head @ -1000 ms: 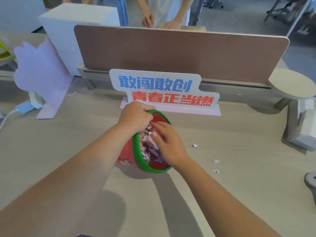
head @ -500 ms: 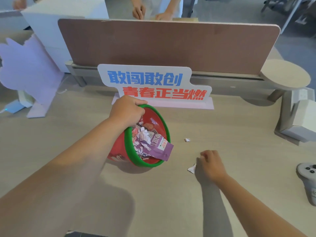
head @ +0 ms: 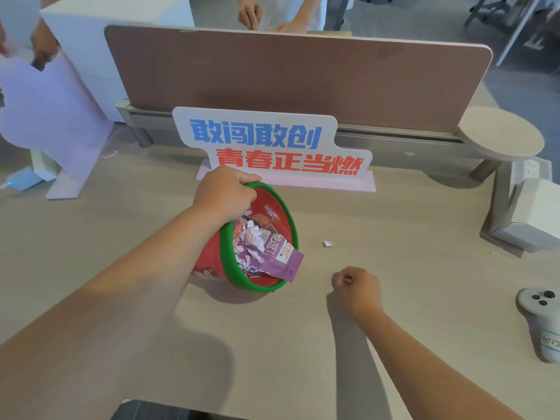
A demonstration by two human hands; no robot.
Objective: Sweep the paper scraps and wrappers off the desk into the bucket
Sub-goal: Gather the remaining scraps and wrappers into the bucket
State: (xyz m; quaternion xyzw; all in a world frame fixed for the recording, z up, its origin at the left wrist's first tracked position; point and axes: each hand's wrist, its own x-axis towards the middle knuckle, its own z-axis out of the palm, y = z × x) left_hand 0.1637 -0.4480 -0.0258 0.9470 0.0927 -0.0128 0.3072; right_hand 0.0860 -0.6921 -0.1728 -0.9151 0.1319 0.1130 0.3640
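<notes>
A red bucket with a green rim [head: 260, 287] stands tilted on the desk, its mouth facing right. My left hand [head: 225, 192] grips the rim at its far top edge. Crumpled paper and wrappers fill the bucket, and a purple wrapper [head: 283, 259] sticks out over the lower rim. My right hand [head: 357, 286] rests on the desk to the right of the bucket, fingers curled into a fist around a small paper scrap that is almost hidden. One white paper scrap [head: 327, 244] lies loose on the desk between bucket and fist.
A sign with blue and red characters [head: 272, 147] stands just behind the bucket, before a brown divider [head: 303, 80]. A grey controller [head: 542, 313] lies at the right edge. A purple cutout [head: 51, 116] stands at left, a white box [head: 536, 219] at right. Other people's hands show beyond the divider.
My right hand came out of the bucket, moved right to the scraps on the desk and closed over one. The purple wrapper now hangs over the rim. The bucket stays tilted in my left hand.
</notes>
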